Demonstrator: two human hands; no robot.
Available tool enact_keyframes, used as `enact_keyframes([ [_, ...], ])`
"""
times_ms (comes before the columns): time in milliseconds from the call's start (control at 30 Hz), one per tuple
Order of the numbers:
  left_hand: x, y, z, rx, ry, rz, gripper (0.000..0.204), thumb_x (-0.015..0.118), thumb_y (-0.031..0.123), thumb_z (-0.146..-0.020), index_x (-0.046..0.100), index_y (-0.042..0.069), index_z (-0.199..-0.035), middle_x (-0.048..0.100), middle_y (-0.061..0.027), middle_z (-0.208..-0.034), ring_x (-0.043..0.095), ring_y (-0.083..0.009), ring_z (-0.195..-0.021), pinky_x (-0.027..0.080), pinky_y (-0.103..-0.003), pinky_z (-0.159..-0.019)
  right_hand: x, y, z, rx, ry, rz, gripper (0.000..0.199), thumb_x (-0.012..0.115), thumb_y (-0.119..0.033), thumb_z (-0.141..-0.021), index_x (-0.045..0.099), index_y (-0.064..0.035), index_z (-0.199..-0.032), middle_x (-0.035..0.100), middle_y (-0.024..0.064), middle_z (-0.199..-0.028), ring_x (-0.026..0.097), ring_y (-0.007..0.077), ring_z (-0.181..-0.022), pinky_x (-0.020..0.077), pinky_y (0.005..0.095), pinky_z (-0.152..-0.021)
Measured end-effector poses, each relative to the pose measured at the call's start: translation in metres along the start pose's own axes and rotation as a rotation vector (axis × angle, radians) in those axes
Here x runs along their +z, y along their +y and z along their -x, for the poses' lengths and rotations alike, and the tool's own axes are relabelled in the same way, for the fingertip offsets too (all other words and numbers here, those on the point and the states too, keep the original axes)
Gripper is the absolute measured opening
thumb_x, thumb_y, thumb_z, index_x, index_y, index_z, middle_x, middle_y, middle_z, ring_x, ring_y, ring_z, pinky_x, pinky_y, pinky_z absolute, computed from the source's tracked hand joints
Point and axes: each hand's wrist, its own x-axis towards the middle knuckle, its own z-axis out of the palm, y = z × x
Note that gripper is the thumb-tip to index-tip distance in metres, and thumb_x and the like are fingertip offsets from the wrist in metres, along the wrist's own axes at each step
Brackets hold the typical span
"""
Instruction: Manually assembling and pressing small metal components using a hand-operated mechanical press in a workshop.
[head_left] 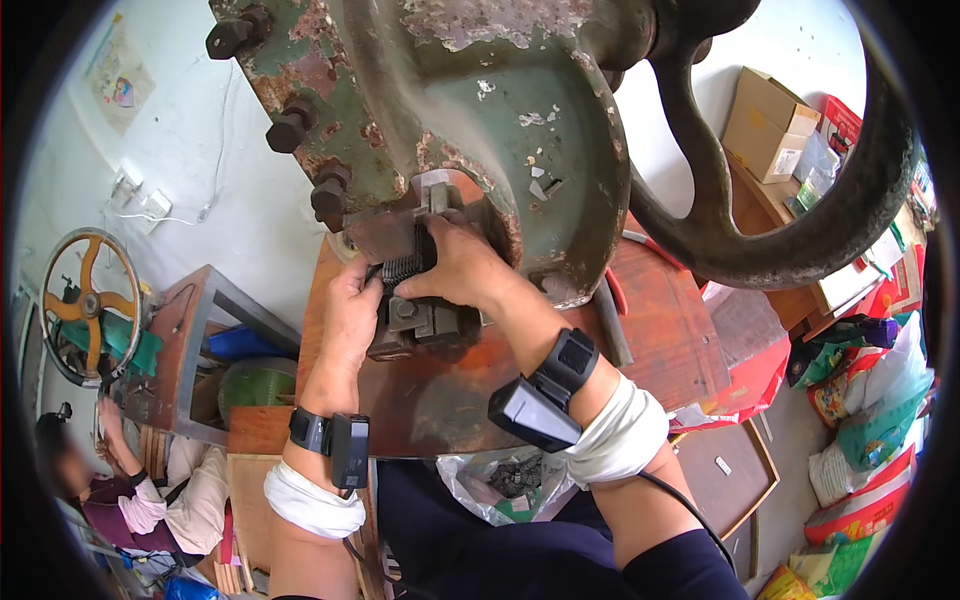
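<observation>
Both forearms carry black wrist devices; left hand curls against a ribbed dark metal part, right hand closes over it from above; part sits in the die block under the rusty green press, on a brown bench.

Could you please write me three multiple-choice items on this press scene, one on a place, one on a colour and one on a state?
1. Where is the clear bag of small dark parts?
A. on the person's lap
B. on the cardboard box
C. hanging on the wall

2. What colour is the spoked wheel at far left?
A. blue
B. yellow-orange
C. white

3. What are both hands doing?
A. resting on the lap
B. working at the press die
C. turning the flywheel

Answers: 1 A, it lies below the bench edge; 2 B, its spokes show yellow-orange; 3 B, left hand and right hand meet at the die.
</observation>
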Motion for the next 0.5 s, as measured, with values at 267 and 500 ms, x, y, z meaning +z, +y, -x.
enact_keyframes([
  [267,-0.002,-0.017,-0.002,0.071,0.034,0.085,0.032,0.046,-0.003,-0.086,0.054,-0.003,-0.117,0.061,-0.0056,-0.11,0.056,-0.0116,-0.096,0.044,-0.024,-0.084,-0.002,-0.006,-0.015,0.1,-0.144,0.092,0.074,0.083,-0.029,-0.052,0.054,0.0053,-0.111,0.057,0.0225,-0.111,0.055,0.0349,-0.106,0.0446,0.0383,-0.09],
  [500,-0.001,-0.011,-0.001,0.143,0.069,-0.062,0.03,0.05,-0.005,-0.079,0.059,-0.003,-0.107,0.061,-0.0142,-0.113,0.057,-0.0265,-0.106,0.04,-0.03,-0.093,0.003,-0.008,0.024,-0.081,0.145,0.014,0.072,0.08,-0.022,-0.057,0.051,0.0059,-0.117,0.046,0.0278,-0.125,0.046,0.041,-0.115,0.04,0.0413,-0.097],
])
